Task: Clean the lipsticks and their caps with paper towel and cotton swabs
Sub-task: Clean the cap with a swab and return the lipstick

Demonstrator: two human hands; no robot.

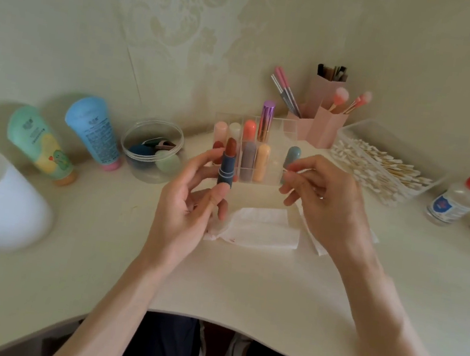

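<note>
Blue-cased and uncapped, a lipstick [227, 166] stands upright in the left hand [191, 202], thumb under its base and fingers along its side. Behind it is a clear organizer [276, 153] of capped lipsticks. A paper towel [262, 230] lies on the table below. The right hand [324, 202] pinches a thin cotton swab [288, 170], near the swab tray [355, 129].
</note>
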